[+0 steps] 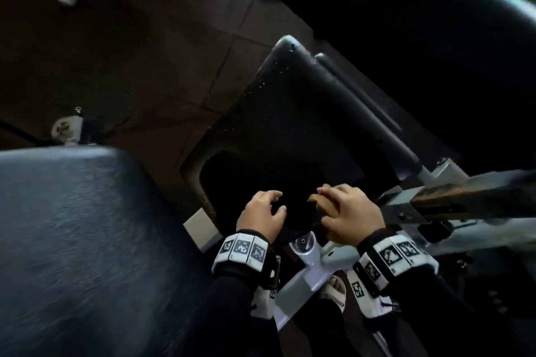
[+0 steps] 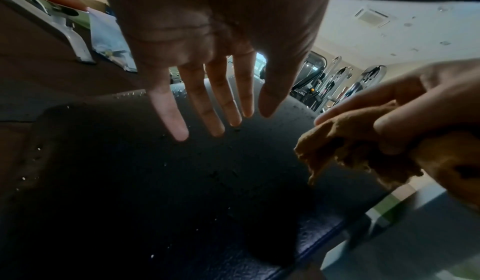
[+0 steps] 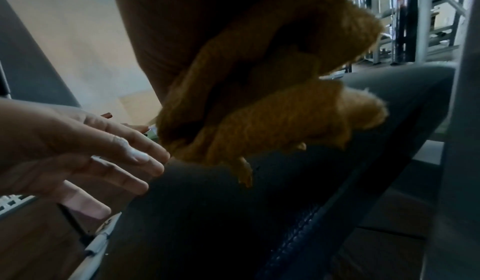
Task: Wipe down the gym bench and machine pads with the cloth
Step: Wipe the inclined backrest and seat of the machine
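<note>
The right hand (image 1: 352, 216) grips a bunched brown cloth (image 1: 324, 204) just over the near end of a dark pad (image 1: 290, 124), the cloth's loose edges brushing the pad. Just beside it, the left hand (image 1: 262, 214) is spread with relaxed fingers (image 2: 207, 107) above the same pad, holding nothing. A larger black pad (image 1: 72, 226) lies to the left. Beyond is a brown tiled floor (image 1: 145, 52).
</note>
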